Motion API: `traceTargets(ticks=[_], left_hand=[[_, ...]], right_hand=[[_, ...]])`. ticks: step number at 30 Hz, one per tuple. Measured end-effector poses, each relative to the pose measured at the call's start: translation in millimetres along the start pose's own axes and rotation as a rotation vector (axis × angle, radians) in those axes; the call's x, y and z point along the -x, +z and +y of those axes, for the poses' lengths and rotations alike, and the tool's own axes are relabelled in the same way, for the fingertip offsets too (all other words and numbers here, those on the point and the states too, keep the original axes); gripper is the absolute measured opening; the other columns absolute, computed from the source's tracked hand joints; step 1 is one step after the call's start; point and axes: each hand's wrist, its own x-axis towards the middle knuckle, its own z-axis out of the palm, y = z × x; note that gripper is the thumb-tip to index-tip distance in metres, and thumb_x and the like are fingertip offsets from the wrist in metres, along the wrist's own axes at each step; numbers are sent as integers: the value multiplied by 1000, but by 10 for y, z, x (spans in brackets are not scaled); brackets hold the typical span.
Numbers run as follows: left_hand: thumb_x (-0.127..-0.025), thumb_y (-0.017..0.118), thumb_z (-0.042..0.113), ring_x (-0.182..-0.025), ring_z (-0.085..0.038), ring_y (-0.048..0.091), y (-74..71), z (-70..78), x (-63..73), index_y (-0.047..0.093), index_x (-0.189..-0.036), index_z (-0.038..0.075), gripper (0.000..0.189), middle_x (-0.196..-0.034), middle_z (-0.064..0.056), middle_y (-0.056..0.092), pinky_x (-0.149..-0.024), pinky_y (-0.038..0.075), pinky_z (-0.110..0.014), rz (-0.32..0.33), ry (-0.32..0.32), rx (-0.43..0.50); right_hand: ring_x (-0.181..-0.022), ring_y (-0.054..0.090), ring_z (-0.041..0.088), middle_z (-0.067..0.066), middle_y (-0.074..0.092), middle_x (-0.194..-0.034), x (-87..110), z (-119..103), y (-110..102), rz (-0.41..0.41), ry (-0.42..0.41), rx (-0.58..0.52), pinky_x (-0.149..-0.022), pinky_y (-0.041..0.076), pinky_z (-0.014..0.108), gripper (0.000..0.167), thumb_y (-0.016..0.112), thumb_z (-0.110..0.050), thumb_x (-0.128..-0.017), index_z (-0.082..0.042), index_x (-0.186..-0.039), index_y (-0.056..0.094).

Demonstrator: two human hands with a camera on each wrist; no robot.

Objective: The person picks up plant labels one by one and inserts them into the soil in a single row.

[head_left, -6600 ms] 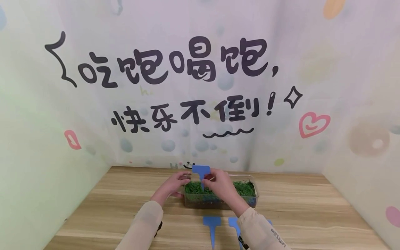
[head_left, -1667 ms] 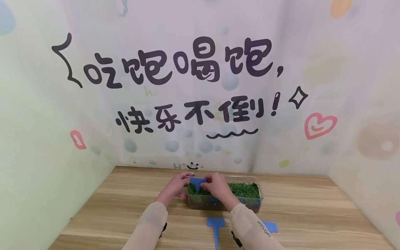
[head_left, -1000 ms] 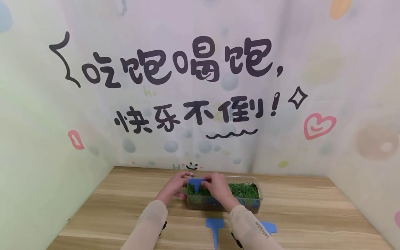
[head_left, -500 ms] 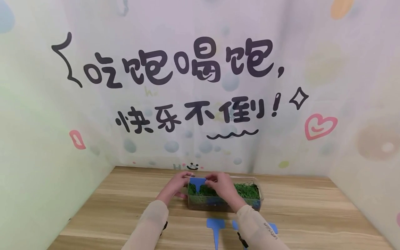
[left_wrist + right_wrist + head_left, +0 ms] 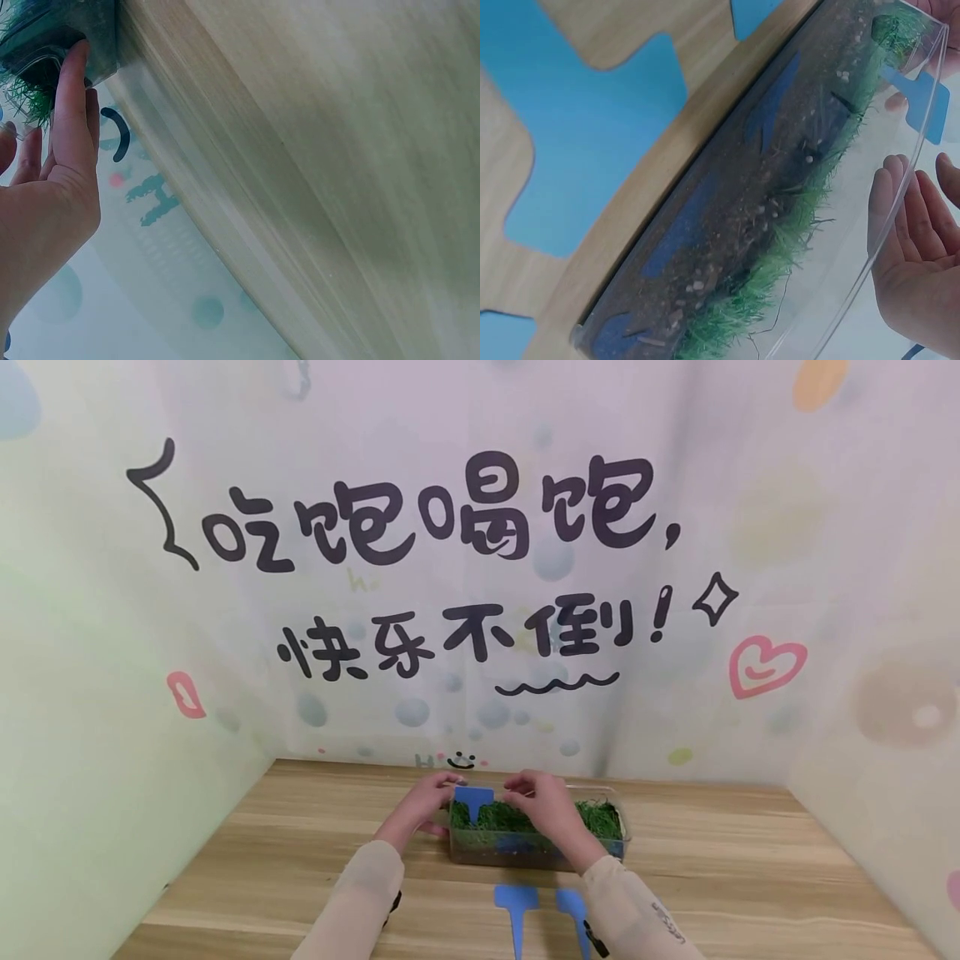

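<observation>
A clear plastic box (image 5: 517,858) holds dark soil topped with green grass (image 5: 504,817). A blue T-shaped plant label (image 5: 474,797) stands upright in the grass near its left end, the lower stem hidden. My left hand (image 5: 418,807) holds the box's left end, thumb and fingers on either side of the corner; the left wrist view has one finger lying along the wall. Over the box's middle, just right of the label, my right hand (image 5: 546,803) grips nothing. In the right wrist view that hand (image 5: 922,259) has its thumb apart from the fingers, clear of the label (image 5: 928,106).
Two more blue plant labels, one in the middle (image 5: 517,902) and one partly under the right sleeve (image 5: 573,906), lie on the wooden table (image 5: 735,860) in front of the box. A printed cloth wall (image 5: 480,710) rises behind the table.
The right hand pushed the blue plant label down into the grass, then released it and moved to the right. The left hand has stayed at the box's left end.
</observation>
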Motion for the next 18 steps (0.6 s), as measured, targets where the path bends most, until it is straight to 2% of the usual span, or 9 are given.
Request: traceTargets(ticks=[6, 13, 18], left_hand=[[-98, 43, 5, -118, -36, 55, -1, 9, 2, 59, -134, 7, 39, -145, -21, 50, -61, 61, -43, -7, -3, 3], [-100, 42, 6, -129, -43, 50, -5, 0, -18, 56, -137, 6, 39, -150, -22, 45, -64, 62, -45, -10, -23, 19], [-101, 42, 7, -130, -44, 49, -12, 1, -21, 54, -139, 6, 40, -151, -22, 44, -63, 61, -44, -17, -20, 8]], right_hand=[[-88, 68, 19, 4, 74, -99, 33, 0, -57, -5, 1, 1, -74, 58, 36, 15, 69, -16, -94, -9, -106, 73], [-87, 68, 18, 2, 74, -98, 72, -5, -113, 9, -12, 26, -74, 58, 35, 14, 71, -19, -93, -11, -104, 74], [-86, 68, 17, 2, 74, -97, 101, -8, -139, 18, -13, 17, -74, 58, 35, 14, 71, -19, -92, -11, -104, 74]])
